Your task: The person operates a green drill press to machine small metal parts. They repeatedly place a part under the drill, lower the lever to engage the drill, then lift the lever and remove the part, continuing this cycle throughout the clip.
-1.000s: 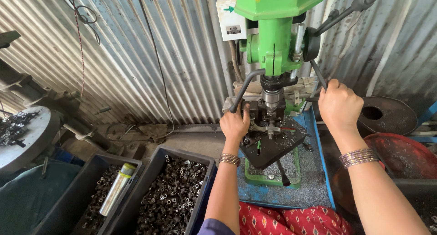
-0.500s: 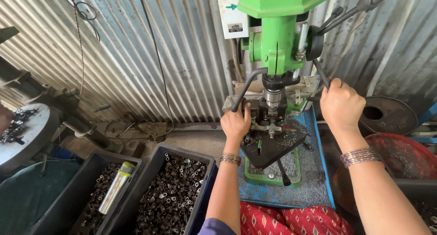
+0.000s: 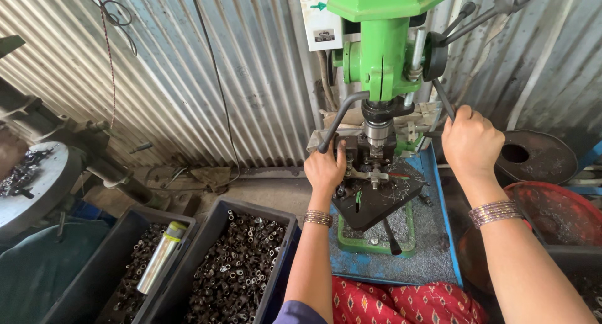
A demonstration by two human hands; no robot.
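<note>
A green bench drill press (image 3: 384,45) stands in front of me against a corrugated metal wall. My right hand (image 3: 471,142) is closed around its dark feed lever (image 3: 444,98). My left hand (image 3: 325,167) rests at the left side of the dark clamp fixture (image 3: 370,173) under the spindle (image 3: 377,132), fingers curled on it beside a curved black handle (image 3: 338,120). The small part below the spindle is mostly hidden by the fixture. Both wrists wear bangles.
Two dark bins sit at the lower left: one (image 3: 241,267) full of small metal sleeves, the other (image 3: 110,267) holding parts and a silver can (image 3: 162,255). A round metal plate (image 3: 28,180) is at far left. A red tub (image 3: 564,214) and a rusty disc (image 3: 533,154) are right.
The view has tilted down slightly, so the drill head sits higher in frame. Both hands stay on the lever and fixture with hardly any movement.
</note>
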